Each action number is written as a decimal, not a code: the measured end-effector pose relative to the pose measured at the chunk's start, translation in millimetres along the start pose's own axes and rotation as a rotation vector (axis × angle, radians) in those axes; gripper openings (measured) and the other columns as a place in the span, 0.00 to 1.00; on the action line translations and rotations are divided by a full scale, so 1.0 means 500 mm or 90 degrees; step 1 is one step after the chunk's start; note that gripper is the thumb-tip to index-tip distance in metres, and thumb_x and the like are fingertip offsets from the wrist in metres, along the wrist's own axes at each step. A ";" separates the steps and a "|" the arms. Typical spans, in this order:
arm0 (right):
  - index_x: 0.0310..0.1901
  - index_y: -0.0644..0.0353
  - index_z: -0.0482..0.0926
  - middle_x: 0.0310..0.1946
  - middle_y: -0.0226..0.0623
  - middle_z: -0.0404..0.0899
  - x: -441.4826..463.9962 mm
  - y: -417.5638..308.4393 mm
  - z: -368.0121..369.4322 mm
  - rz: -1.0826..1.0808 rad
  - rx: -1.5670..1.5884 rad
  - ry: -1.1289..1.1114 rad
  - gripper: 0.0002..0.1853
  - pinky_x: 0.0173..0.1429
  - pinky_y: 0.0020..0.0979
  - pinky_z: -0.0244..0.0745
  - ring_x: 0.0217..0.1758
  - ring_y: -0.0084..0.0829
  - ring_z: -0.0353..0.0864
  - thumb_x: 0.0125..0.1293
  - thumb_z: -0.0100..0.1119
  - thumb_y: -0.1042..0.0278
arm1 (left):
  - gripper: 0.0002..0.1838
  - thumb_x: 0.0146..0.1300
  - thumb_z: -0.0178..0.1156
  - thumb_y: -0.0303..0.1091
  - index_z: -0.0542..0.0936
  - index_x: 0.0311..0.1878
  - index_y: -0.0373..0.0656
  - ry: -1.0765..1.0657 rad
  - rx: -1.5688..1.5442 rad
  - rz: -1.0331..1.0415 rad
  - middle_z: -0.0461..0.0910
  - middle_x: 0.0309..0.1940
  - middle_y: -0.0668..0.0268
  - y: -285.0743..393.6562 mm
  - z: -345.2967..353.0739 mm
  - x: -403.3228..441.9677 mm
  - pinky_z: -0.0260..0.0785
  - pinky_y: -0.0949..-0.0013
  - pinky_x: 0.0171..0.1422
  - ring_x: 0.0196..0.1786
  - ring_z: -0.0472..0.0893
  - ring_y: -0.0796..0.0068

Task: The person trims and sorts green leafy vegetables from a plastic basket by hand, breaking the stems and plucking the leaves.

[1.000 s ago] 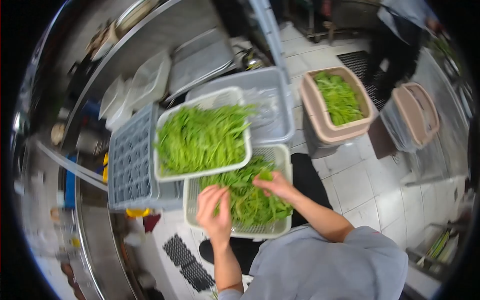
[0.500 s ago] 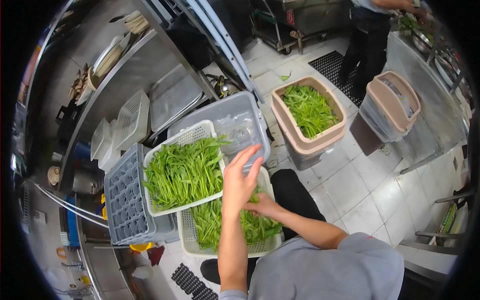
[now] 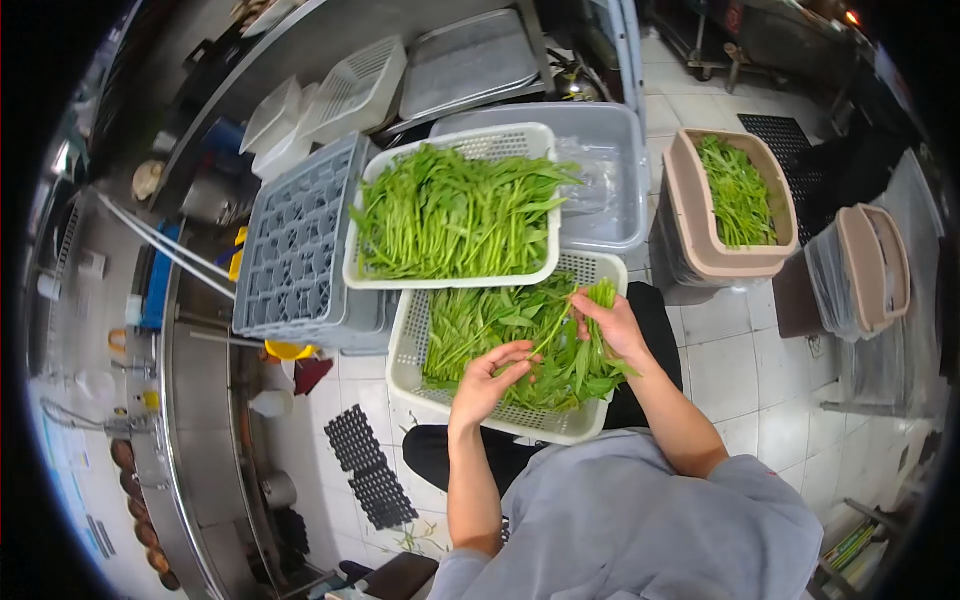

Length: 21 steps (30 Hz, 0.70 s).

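A lower white basket [image 3: 405, 352] holds loose leafy green stems [image 3: 490, 328] and sits at my lap. Over its right part, my right hand [image 3: 608, 325] is closed round a small bunch of stems [image 3: 602, 294]. My left hand [image 3: 492, 378] is above the basket's front, its thumb and fingers pinched on a green stem [image 3: 553, 335] that slants up toward my right hand. Behind, an upper white basket [image 3: 450, 283] overlaps the lower one and bears greens [image 3: 460, 215] laid mostly side by side.
A grey compartment rack [image 3: 300, 240] stands left of the baskets, a grey tub [image 3: 610, 225] behind them. To the right are a beige-rimmed bin [image 3: 690, 200] with greens and another bin [image 3: 870, 265]. Trays [image 3: 470, 62] lie on the back shelf; black mats [image 3: 368, 468] are on the floor.
My left hand has come down from its raised, spread pose to pinch a stem. My right hand has lifted a bunch of stems. The view has swung, and the person at the back is barely visible now.
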State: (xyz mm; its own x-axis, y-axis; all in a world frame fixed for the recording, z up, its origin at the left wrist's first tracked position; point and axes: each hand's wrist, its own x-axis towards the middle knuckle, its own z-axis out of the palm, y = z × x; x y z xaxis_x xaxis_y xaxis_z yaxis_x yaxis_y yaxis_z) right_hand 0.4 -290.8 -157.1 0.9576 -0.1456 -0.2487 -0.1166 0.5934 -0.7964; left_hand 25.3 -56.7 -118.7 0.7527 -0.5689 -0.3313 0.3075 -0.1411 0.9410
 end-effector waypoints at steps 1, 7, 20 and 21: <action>0.40 0.61 0.78 0.27 0.31 0.79 -0.001 -0.001 0.006 0.003 -0.005 0.006 0.11 0.25 0.25 0.67 0.21 0.21 0.72 0.67 0.66 0.62 | 0.18 0.71 0.58 0.28 0.75 0.61 0.35 0.010 0.001 -0.004 0.83 0.51 0.60 -0.006 -0.006 -0.007 0.72 0.75 0.52 0.45 0.81 0.78; 0.42 0.61 0.77 0.30 0.32 0.78 0.001 0.008 0.020 0.033 -0.007 0.006 0.11 0.26 0.26 0.68 0.23 0.22 0.73 0.67 0.64 0.64 | 0.17 0.66 0.62 0.24 0.80 0.58 0.38 0.109 -0.030 0.008 0.83 0.47 0.70 -0.046 -0.037 -0.063 0.70 0.78 0.50 0.44 0.78 0.85; 0.54 0.61 0.68 0.31 0.33 0.76 -0.011 -0.025 0.055 -0.111 -0.071 -0.043 0.14 0.42 0.29 0.71 0.36 0.24 0.75 0.74 0.54 0.63 | 0.18 0.71 0.57 0.29 0.74 0.61 0.31 0.268 -0.065 0.010 0.83 0.49 0.59 -0.128 -0.121 -0.109 0.75 0.73 0.50 0.44 0.83 0.75; 0.52 0.62 0.70 0.31 0.32 0.74 -0.009 -0.035 0.070 -0.133 -0.060 -0.050 0.12 0.44 0.27 0.69 0.35 0.24 0.74 0.74 0.53 0.64 | 0.18 0.71 0.57 0.30 0.75 0.60 0.31 0.296 -0.060 0.014 0.84 0.49 0.60 -0.126 -0.123 -0.110 0.74 0.74 0.49 0.43 0.83 0.76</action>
State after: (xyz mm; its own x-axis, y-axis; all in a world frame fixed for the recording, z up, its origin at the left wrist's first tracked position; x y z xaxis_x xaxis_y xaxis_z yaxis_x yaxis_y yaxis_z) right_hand 7.3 -272.9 -122.6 0.9806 -0.1935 -0.0326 0.0657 0.4804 -0.8746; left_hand 0.3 33.3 -164.2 0.9338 -0.1456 -0.3268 0.3235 -0.0465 0.9451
